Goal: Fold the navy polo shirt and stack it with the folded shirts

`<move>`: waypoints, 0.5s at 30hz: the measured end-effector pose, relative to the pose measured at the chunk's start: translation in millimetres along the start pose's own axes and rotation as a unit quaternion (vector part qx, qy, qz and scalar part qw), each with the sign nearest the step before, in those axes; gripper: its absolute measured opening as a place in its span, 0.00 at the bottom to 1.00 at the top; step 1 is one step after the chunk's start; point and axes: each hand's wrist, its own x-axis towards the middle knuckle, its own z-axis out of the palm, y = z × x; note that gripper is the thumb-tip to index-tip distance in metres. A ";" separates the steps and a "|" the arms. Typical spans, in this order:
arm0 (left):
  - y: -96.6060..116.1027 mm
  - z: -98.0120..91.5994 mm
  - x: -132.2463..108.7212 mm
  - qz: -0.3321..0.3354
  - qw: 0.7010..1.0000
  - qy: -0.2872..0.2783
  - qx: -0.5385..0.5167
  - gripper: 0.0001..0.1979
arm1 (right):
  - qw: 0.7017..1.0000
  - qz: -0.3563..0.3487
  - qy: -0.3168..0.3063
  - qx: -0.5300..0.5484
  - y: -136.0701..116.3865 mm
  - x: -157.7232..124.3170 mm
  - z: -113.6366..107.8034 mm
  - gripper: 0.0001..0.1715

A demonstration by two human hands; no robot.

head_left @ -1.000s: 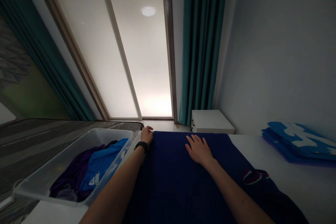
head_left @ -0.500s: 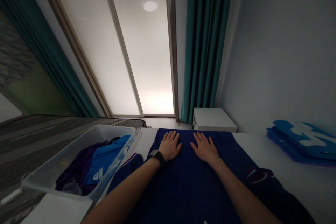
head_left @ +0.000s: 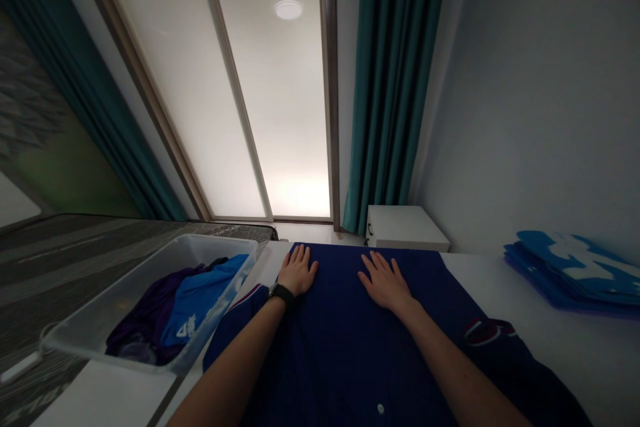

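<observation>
A dark blue shirt (head_left: 340, 347) lies spread flat on a white table (head_left: 575, 340), with red-and-white trimmed sleeves out to both sides. My left hand (head_left: 297, 271) rests flat near the shirt's far left edge, fingers spread, a black watch on its wrist. My right hand (head_left: 385, 282) lies flat on the shirt's far middle, fingers apart. Neither hand holds anything.
A clear plastic bin (head_left: 150, 293) with blue and purple clothes stands at the left. A stack of folded blue garments (head_left: 575, 267) lies at the right. Beyond the table are a small white cabinet (head_left: 405, 237), teal curtains (head_left: 390, 87) and a frosted sliding door (head_left: 240, 93).
My left hand went from the shirt's far left corner to the middle, then slid back left across the cloth. The right hand stayed flat in nearly the same place.
</observation>
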 end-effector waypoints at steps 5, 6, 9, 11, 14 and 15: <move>-14.9 -1.0 -7.6 -0.027 1.000 0.000 0.011 0.31 | 0.999 0.051 0.004 -0.009 21.8 0.9 0.0 0.37; -16.9 -1.4 -8.5 -0.031 0.999 -0.001 0.013 0.31 | 0.998 0.064 0.006 -0.011 26.7 0.1 0.3 0.37; -19.1 -3.3 -10.9 -0.036 0.999 -0.001 0.025 0.31 | 0.996 0.087 0.017 -0.017 36.5 -4.0 1.1 0.37; -18.1 -4.9 -12.4 -0.039 0.999 -0.003 0.032 0.31 | 0.996 0.090 0.021 -0.018 38.5 -6.9 1.6 0.37; -15.4 -6.3 -15.8 -0.041 0.999 -0.003 0.031 0.31 | 0.995 0.090 0.024 -0.020 37.5 -10.5 2.5 0.37; -14.7 -6.3 -17.4 -0.042 0.999 -0.002 0.029 0.31 | 0.995 0.089 0.026 -0.022 36.9 -11.6 2.8 0.37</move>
